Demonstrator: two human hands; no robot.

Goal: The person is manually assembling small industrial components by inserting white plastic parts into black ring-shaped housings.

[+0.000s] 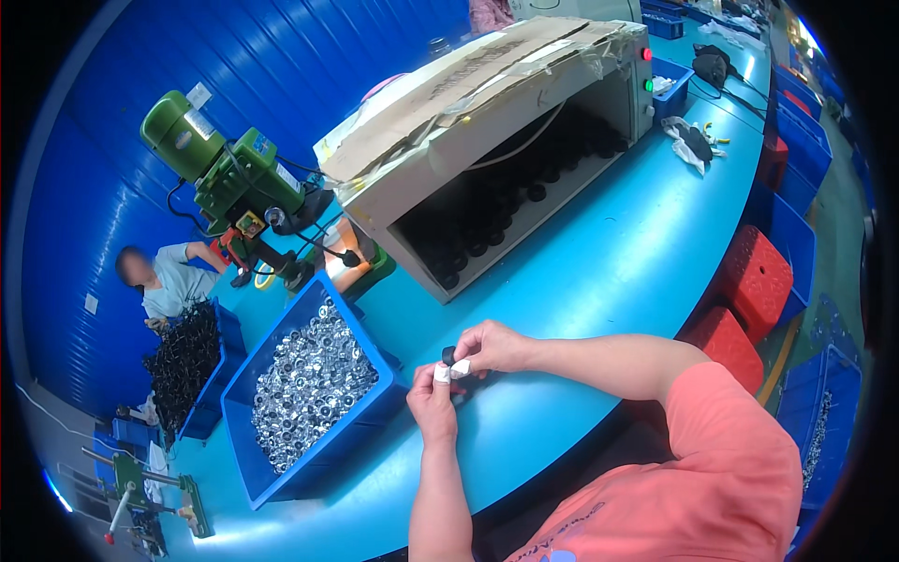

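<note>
Just right of the blue bin (pixel 323 478), my two hands meet over the bench. Between their fingertips is a small black ring-shaped part (pixel 449 356); its exact kind is too small to make out. My left hand (pixel 433 405) pinches it from below, with a white wrap on the thumb. From the right, my right hand (pixel 494 347) closes on the same part, and white covering shows on a fingertip there too. Shiny silver ring-shaped metal parts (pixel 314 375) fill the bin beside my left hand.
A cardboard-topped box (pixel 375 211) holding many black round parts stands ahead on the blue bench (pixel 581 281). A green press machine (pixel 234 178) is at the left. Beyond a bin of black parts (pixel 183 370) sits another person (pixel 178 276). Red stools (pixel 754 276) line the right side.
</note>
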